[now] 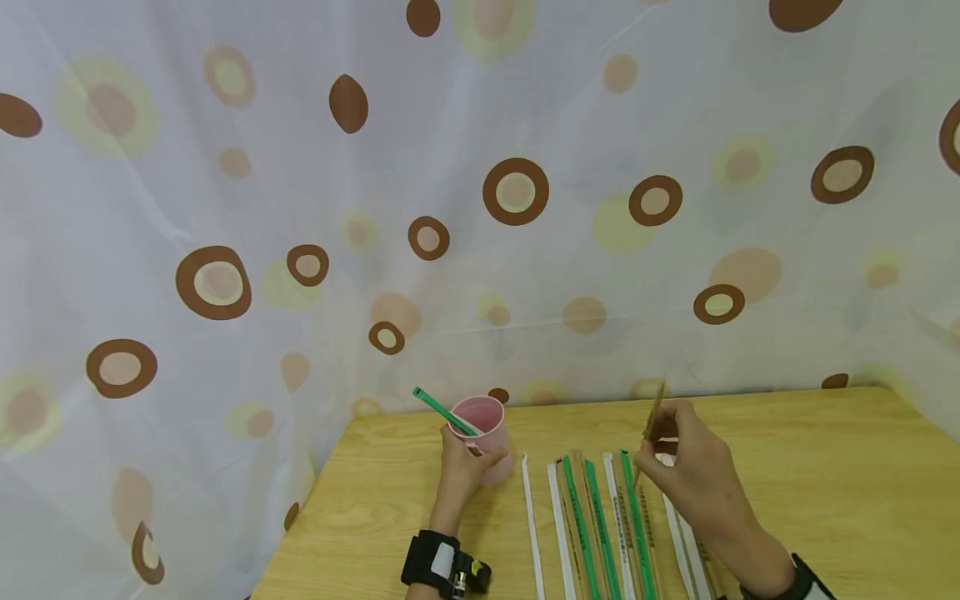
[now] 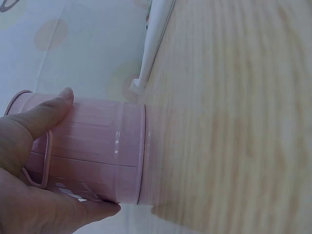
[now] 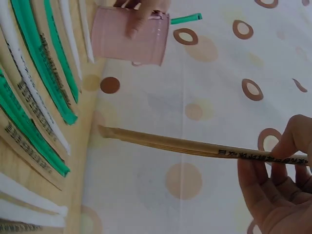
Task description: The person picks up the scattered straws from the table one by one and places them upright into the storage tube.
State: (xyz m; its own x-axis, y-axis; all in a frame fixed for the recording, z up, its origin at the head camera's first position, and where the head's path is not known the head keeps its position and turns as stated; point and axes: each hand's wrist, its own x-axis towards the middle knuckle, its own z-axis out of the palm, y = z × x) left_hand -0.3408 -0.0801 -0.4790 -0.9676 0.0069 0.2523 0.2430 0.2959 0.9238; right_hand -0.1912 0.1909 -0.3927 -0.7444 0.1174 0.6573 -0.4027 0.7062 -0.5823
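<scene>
A pink cup (image 1: 497, 442) with a handle stands on the wooden table, gripped around its side by my left hand (image 1: 462, 468). The left wrist view shows the thumb and fingers on opposite sides of the cup (image 2: 97, 131). A green paper-wrapped straw (image 1: 435, 404) leans out of the cup's mouth, with something white beside it. Between thumb and fingers, my right hand (image 1: 701, 471) pinches a brown paper-wrapped straw (image 3: 170, 144) with dark printing. That straw is held up over the far ends of the wrapped straws on the table.
A row of wrapped straws in green (image 1: 577, 517), white (image 1: 534, 533) and brown lies side by side right of the cup, pointing away from me. A spotted curtain (image 1: 450, 275) hangs behind the table (image 1: 840, 483) and along its sides.
</scene>
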